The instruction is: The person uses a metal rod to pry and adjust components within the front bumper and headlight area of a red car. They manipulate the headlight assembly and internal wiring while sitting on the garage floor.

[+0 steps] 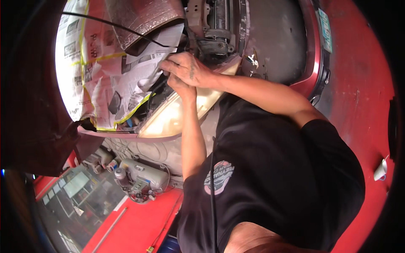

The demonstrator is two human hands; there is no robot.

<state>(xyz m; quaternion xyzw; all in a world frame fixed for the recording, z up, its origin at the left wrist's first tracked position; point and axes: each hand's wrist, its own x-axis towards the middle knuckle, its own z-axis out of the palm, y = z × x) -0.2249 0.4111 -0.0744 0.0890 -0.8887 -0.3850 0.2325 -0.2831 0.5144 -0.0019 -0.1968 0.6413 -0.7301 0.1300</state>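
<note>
My right hand [189, 70] lies over my left hand [182, 87], both close together above the inner edge of a car's yellowed headlight [168, 114]. The right hand's fingers are curled, with their tips against the edge of the newspaper [145, 63] that covers the engine bay. Closed below it, the left hand has its fingertips mostly hidden. What either hand grips cannot be made out. Yellow masking tape [137, 110] runs along the paper's border beside the headlight.
A thin black rod [114, 24] slants over the papered bay and a silvery foil-like cover [145, 21]. A maroon bumper [310, 69] stands at the right. An air compressor [145, 173] sits lower left; a white cup [380, 170] lies far right on the red floor [354, 84].
</note>
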